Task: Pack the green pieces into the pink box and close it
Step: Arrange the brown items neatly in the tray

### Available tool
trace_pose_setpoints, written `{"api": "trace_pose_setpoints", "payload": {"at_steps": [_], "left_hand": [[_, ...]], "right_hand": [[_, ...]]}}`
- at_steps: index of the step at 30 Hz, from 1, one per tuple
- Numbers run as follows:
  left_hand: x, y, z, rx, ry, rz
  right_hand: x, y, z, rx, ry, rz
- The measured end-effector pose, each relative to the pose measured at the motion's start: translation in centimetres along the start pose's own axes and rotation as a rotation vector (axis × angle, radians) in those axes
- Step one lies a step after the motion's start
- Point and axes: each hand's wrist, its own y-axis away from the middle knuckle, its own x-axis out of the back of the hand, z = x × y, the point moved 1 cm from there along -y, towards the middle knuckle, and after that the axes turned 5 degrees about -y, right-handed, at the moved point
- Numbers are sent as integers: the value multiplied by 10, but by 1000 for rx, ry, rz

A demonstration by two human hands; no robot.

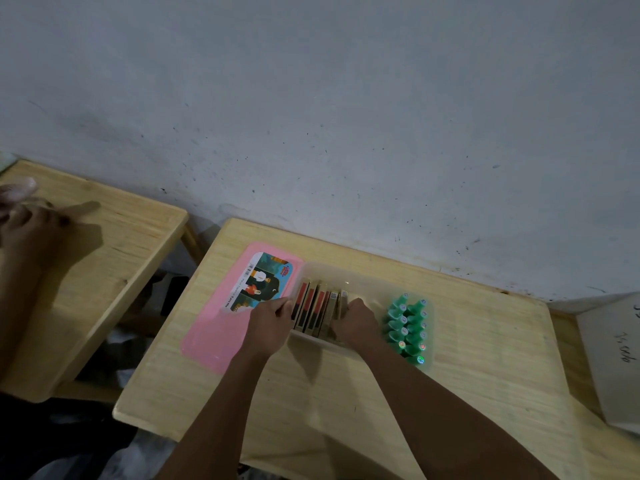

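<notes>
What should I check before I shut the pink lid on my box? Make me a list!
1. Green pieces inside the clear box: ok, standing in rows at its right end.
2. Flat pads settled: not ok, they stand on edge, leaning.
3. Left hand and right hand out of the box: not ok, both on the pads.
4. Pink lid free to swing: ok, lying open and flat.
5. Pieces low enough for the lid: cannot tell.
</notes>
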Motion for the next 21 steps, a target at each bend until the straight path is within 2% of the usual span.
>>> {"api": "trace_pose_setpoints", "payload": {"at_steps": [7,10,13,19,21], "left_hand": [[-1,0,-1,32,41,-2],[-1,0,0,19,29,5],[-1,0,0,5,19,19],[-1,0,0,-8,5,18],[-2,0,0,-24,-18,21]], "right_hand": [[-1,2,1,-6,-43,59],[4,6,6,-49,-317,83],[13,10,12,-146,-590,-7],[31,22,7,-289,-741,-64],[34,23,9,-275,-804,-110]]}}
